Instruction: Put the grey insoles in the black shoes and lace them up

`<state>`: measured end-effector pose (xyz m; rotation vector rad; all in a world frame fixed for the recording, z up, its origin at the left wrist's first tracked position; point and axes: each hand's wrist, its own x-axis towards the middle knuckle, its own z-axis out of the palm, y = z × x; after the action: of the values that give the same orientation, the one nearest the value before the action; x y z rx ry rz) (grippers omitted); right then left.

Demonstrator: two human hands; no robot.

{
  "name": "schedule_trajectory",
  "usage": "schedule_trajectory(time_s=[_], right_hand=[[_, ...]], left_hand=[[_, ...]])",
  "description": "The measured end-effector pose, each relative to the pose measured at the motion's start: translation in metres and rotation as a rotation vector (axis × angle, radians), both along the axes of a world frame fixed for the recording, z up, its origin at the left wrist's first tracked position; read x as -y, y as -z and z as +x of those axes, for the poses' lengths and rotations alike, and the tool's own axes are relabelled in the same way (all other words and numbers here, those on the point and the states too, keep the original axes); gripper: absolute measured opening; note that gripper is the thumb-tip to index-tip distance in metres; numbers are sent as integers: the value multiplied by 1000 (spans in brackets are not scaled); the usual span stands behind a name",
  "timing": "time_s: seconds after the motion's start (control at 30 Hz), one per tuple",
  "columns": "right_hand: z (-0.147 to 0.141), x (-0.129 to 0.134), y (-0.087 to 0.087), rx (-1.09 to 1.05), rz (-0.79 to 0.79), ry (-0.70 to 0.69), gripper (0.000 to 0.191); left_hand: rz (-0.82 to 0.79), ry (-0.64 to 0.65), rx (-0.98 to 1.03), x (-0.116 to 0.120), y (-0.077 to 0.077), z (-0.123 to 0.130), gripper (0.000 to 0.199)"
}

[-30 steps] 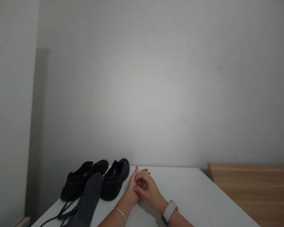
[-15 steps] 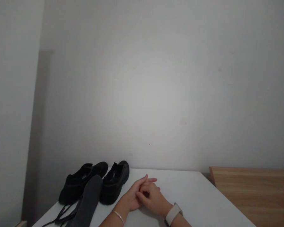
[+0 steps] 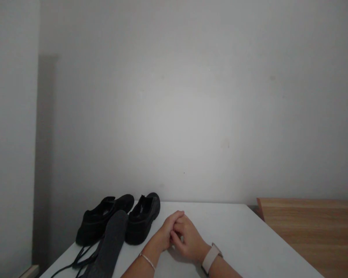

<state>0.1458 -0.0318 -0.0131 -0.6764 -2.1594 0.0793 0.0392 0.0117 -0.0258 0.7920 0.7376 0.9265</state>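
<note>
Dim, grey light leaves a soft bright patch on the wall [image 3: 188,116]. A tall shadow [image 3: 45,154] stands at left, a faint one beneath the hands [image 3: 190,237]; the black shoes [image 3: 139,227] lose detail.

Since a second ago, brought the left hand [image 3: 166,231] from spread open to folded around the right hand [image 3: 191,240]. Lowered the left thumb [image 3: 176,215] from upright, level with the far edge of the tabletop [image 3: 229,229], to rest against the right hand's knuckles, short of that edge. Tucked out of sight the left fingertips, seen poking toward the tabletop's right edge half a second ago.
</note>
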Motion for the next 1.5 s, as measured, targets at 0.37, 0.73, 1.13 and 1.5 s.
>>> schedule_trajectory(time_s=[0.37, 0.73, 1.13, 1.5], right_hand=[[2, -3, -2, -2, 3, -16, 24], [4, -4, 2, -31, -30, -18, 22], [4, -7, 2, -27, -52, -2, 22], [3, -12, 9, -56, -32, 10, 23]], left_hand=[[88, -1, 113, 5, 0, 7, 32], [107, 45, 90, 0, 6, 6, 34], [147, 22, 66, 1, 4, 6, 34], [152, 12, 50, 8, -1, 7, 33]])
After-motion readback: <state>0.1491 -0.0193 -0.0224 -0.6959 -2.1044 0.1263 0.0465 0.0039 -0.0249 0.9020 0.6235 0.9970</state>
